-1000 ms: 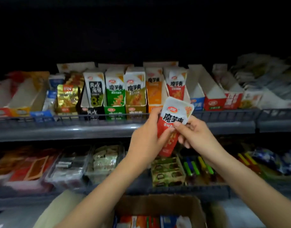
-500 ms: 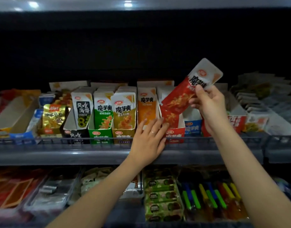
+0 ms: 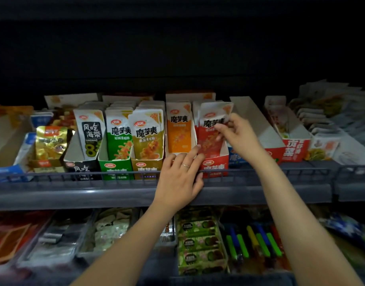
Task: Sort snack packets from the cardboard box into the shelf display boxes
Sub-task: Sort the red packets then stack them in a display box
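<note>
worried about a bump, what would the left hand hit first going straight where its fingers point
Probably the red packet that the right hand pinches in the red display box; the left hand looks almost on it, depth unclear.

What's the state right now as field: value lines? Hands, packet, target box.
right hand: pinches the top of the red packet
red packet: upright, lower end inside the red display box
left hand: fingers straight, fingertips at the front of the red display box, palm over the shelf rail
neighbours: orange packets to the left, blue box to the right
</note>
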### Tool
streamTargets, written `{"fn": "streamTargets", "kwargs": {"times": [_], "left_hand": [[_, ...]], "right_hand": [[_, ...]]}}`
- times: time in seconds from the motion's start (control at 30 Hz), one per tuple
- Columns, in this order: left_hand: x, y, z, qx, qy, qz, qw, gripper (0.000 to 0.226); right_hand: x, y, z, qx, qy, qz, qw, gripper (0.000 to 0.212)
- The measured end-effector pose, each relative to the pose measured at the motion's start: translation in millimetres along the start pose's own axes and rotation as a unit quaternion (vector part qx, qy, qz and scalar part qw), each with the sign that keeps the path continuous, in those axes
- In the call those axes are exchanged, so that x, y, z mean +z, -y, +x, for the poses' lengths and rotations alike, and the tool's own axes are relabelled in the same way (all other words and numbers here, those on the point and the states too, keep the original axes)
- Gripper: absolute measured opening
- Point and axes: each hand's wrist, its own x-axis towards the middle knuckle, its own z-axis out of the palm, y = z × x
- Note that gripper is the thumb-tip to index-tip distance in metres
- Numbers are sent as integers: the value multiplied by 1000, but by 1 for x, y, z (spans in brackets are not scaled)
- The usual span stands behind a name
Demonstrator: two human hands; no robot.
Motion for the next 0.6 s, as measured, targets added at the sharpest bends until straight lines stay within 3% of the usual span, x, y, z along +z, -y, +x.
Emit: {"fn": "streamTargets", "kwargs": {"times": [0.1,0.17,0.33,0.43,0.5,0.6], "left_hand": [[1,0,0,4,-6,5,1000,41],[1,0,0,4,-12,6,1000,42],[1,1,-1,3,-11,5,1000,42],[1,1,-1,2,-8,4,1000,43],[1,1,0,1,-4,5,1000,43],[1,0,0,-1,0,8,1000,43]], "right_hand": [[6,-4,2,2,-4,-23,1000,18],[7,-4,3,7,2,-73,997,32],[9,5,1,-29,22,-148,988,101],[8,9,2,-67,20,-235,969,91],[8,7,4,-61,-2,-290,955,77],[11,3,5,-46,-44,-314,947,72]]}}
